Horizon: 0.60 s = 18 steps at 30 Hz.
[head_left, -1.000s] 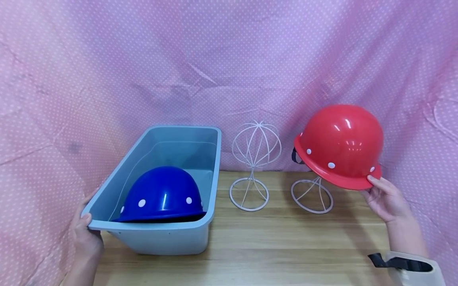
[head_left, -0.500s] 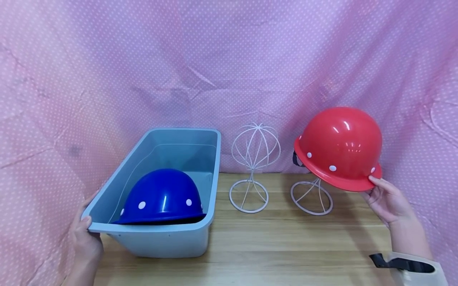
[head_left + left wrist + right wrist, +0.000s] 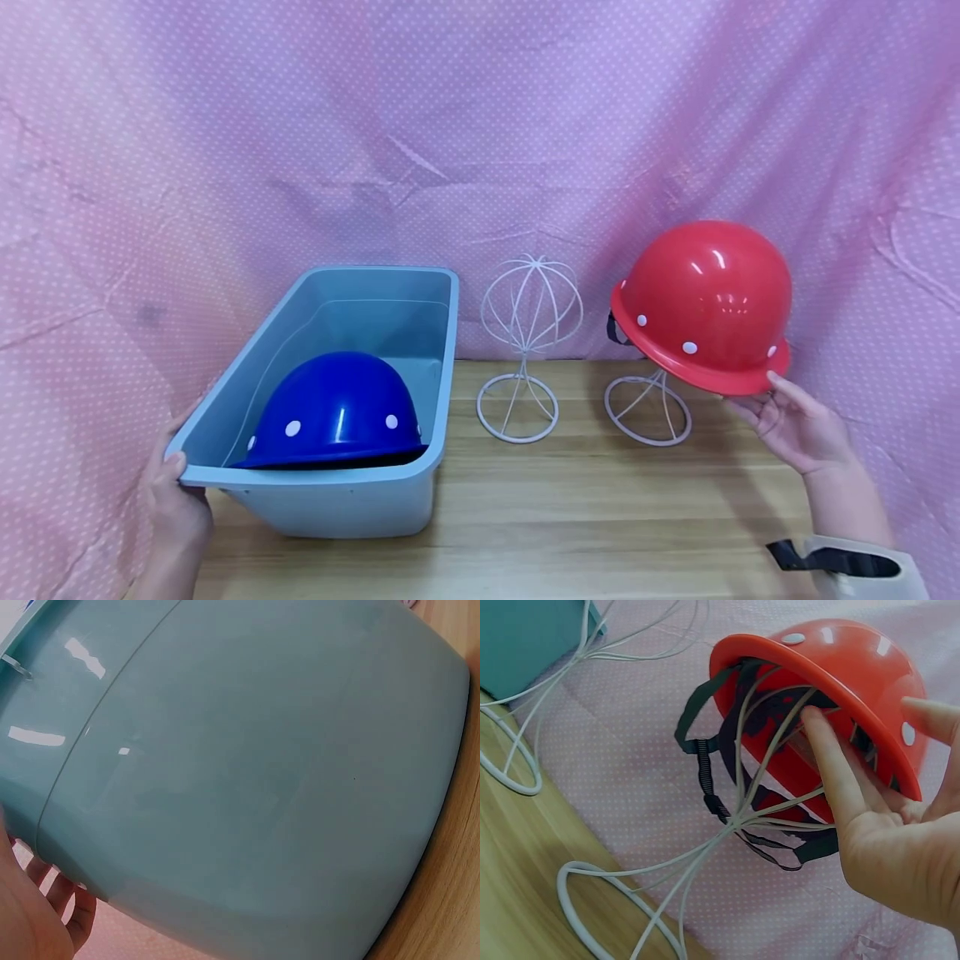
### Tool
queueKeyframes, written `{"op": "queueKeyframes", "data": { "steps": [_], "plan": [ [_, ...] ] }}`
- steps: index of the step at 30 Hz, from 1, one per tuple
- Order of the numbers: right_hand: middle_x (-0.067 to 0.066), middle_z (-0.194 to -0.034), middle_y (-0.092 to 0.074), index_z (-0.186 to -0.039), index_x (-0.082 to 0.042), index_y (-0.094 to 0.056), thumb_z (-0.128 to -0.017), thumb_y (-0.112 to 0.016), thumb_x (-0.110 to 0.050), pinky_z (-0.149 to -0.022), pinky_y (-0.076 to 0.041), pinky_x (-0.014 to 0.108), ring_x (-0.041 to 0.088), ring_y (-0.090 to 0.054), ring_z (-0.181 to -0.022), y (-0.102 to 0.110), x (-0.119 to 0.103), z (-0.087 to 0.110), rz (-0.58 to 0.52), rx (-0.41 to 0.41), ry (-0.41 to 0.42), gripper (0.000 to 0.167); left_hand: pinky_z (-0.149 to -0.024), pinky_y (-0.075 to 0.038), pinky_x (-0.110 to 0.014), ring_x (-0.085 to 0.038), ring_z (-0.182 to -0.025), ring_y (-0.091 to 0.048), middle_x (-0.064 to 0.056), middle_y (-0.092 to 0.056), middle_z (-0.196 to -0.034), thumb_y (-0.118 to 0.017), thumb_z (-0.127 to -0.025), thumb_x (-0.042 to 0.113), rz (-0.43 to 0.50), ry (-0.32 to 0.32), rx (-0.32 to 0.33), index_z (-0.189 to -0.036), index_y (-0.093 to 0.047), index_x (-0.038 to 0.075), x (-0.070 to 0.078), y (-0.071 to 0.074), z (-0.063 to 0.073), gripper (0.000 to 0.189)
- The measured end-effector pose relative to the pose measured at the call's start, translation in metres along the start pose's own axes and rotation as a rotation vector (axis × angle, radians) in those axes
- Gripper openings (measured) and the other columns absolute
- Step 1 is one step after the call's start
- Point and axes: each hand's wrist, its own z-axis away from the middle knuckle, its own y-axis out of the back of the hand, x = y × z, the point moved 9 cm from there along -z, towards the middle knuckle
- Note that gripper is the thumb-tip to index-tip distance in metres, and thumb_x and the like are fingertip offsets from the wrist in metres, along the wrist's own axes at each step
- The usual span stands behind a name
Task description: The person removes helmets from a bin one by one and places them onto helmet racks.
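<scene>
A blue-grey plastic tub (image 3: 442,392) stands on the table at the left, and inside it lies a blue hard hat (image 3: 337,408). My left hand (image 3: 178,508) grips the tub's near left corner, thumb over the rim and fingers curled outside, as the left wrist view shows. At the right, a red hard hat (image 3: 708,300) sits tilted over a white wire stand (image 3: 648,408). My right hand (image 3: 802,433) holds its right brim, thumb at the edge and fingers underneath. In the right wrist view the stand's wires reach inside the hat beside a dark chin strap (image 3: 703,769).
Between the tub and the red hat stands a second white wire stand (image 3: 525,350), its round head bare. Pink dotted cloth (image 3: 480,125) hangs behind and along both sides. The wooden table (image 3: 540,517) extends in front of the stands.
My right hand's fingers have slid a little further under the red hat's brim, and the thumb has shifted to its edge. The left hand and tub hold still. The head view shifts slightly.
</scene>
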Motion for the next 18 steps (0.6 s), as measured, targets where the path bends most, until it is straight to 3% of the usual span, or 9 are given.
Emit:
{"op": "queueKeyframes", "data": {
  "steps": [4,10,15,18],
  "plan": [
    [0.027,-0.157,-0.051,-0.158,0.007,-0.041,-0.112,-0.003,-0.011,-0.126,-0.039,0.047,0.042,-0.052,-0.147,-0.006,0.011,-0.006,0.090,-0.066,-0.031,0.062,-0.086,-0.047,-0.015,-0.012,-0.120,-0.057,0.007,-0.065,-0.133,-0.030,-0.098,0.013,0.009,-0.014,0.002,-0.147,-0.062,0.012,0.002,0.001,-0.002,0.059],
    [0.026,-0.159,-0.052,-0.162,0.000,-0.037,-0.111,-0.009,0.002,-0.121,-0.044,0.046,0.040,-0.054,-0.146,-0.006,0.031,-0.013,0.232,-0.052,-0.055,0.058,-0.087,-0.047,-0.013,-0.012,-0.115,-0.059,0.001,-0.065,-0.131,-0.036,-0.092,0.011,0.059,-0.100,-0.029,-0.150,-0.060,0.010,0.005,0.002,-0.005,0.063],
    [0.023,-0.157,-0.055,-0.159,0.004,-0.042,-0.109,-0.013,0.009,-0.118,-0.047,0.042,0.037,-0.058,-0.143,-0.009,0.053,-0.025,0.336,-0.022,-0.136,0.058,-0.095,-0.050,-0.014,-0.015,-0.121,-0.063,-0.006,-0.069,-0.136,-0.052,-0.097,0.020,0.210,-0.252,-0.169,-0.149,-0.057,-0.002,0.009,-0.002,-0.008,0.056],
    [0.021,-0.156,-0.058,-0.155,0.008,-0.046,-0.110,-0.015,0.010,-0.117,-0.048,0.039,0.034,-0.060,-0.142,-0.012,0.069,-0.033,0.396,-0.010,-0.200,0.055,-0.101,-0.049,-0.016,-0.017,-0.127,-0.063,-0.010,-0.068,-0.142,-0.068,-0.097,0.029,0.326,-0.328,-0.285,-0.152,-0.050,-0.007,0.011,-0.005,-0.008,0.068]
  ]
}}
